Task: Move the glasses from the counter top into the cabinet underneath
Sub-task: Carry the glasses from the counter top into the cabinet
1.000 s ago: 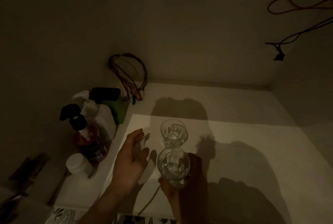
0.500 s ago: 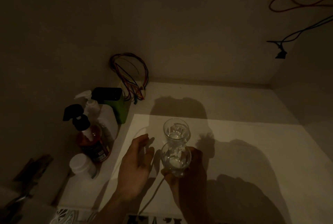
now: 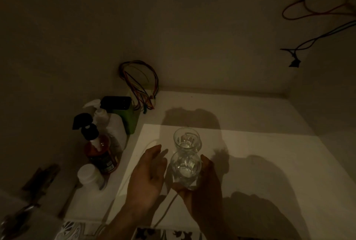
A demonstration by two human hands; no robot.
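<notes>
Inside a dim cabinet, a clear faceted glass stands upright on the pale cabinet floor. Just in front of it is a second clear glass, upright, with my right hand wrapped around its right side and base. I cannot tell whether this glass rests on the floor or is just above it. My left hand hovers to the left of the held glass with fingers apart, holding nothing.
Against the left wall stand a dark spray bottle with amber liquid, a white spray bottle, a small white jar and a green box with a black top. Coloured wires hang in the back corner.
The held glass has moved forward, closer to the standing glass. My left hand has shifted slightly toward the held glass.
</notes>
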